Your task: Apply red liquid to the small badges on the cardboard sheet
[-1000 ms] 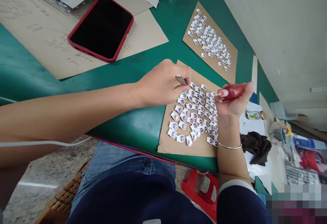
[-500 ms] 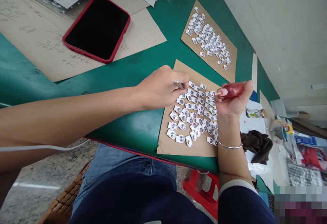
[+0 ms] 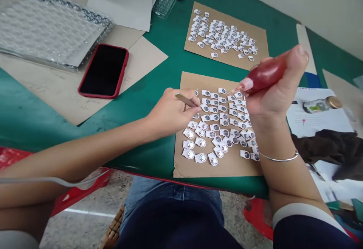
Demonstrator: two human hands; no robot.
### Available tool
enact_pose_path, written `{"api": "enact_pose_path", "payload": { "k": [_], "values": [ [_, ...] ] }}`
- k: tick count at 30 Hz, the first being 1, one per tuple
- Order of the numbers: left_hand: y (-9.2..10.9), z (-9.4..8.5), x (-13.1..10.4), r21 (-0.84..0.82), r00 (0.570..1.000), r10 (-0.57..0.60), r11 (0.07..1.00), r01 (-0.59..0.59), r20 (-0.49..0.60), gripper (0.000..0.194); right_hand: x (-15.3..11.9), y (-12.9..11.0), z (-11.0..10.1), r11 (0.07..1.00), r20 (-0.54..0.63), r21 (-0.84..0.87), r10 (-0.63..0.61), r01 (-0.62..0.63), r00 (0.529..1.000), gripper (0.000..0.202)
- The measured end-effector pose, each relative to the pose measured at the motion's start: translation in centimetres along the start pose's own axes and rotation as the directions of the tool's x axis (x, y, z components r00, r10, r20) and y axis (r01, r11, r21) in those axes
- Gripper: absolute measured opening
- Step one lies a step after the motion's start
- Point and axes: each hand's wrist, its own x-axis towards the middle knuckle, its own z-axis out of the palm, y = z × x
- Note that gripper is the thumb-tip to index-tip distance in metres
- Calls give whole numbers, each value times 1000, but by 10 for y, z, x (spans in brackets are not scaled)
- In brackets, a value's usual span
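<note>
My left hand (image 3: 172, 111) is closed on metal tweezers (image 3: 185, 99), whose tips are at a small white tagged piece (image 3: 204, 108) on the near cardboard sheet (image 3: 187, 169). Whether the tips grip that piece cannot be made out. Wrapped round a red squeeze bottle (image 3: 268, 73) is my right hand (image 3: 272, 94); the bottle's thin needle tip points left and down, above the upper part of the sheet. Many small white pieces with round dark or silvery faces lie in loose rows on this cardboard, some hidden behind my right wrist.
Behind lies a second cardboard sheet (image 3: 188, 44) of similar pieces. A red-cased phone (image 3: 104, 71) and bubble wrap (image 3: 51, 29) are at the left. At the right are a small glass jar (image 3: 317, 106), papers and dark cloth (image 3: 334, 143).
The view has shifted and turned. My left hand with the tweezers has moved down a little to another piece; my right hand with the bottle is raised nearer the camera.
</note>
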Motion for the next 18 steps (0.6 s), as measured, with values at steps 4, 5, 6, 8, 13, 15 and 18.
{"api": "enact_pose_path", "payload": {
  "k": [4,5,6,8,13,15,18],
  "values": [
    [-10,3,-15,130,989,140,983,-134,-42,2,1,2,-3,997,16,69,-28,27,999,34],
    [-13,4,-18,184,978,206,963,-195,-43,3,2,3,-5,996,17,85,-26,24,1000,35],
    [-16,5,-21,237,964,265,939,-249,-38,4,4,4,-8,995,14,93,-26,25,1000,36],
    [-20,7,-24,304,943,334,900,-312,-19,5,6,6,-12,996,10,82,-30,29,999,38],
    [-24,9,-21,270,944,329,910,-314,-10,3,11,7,-15,996,-2,66,-58,58,998,40],
    [-25,9,-20,255,944,330,914,-315,-16,4,10,8,-14,997,1,58,-57,57,998,39],
    [-27,10,-20,246,945,326,917,-313,-14,5,9,9,-13,997,21,-4,-75,75,997,37]
  ]
}}
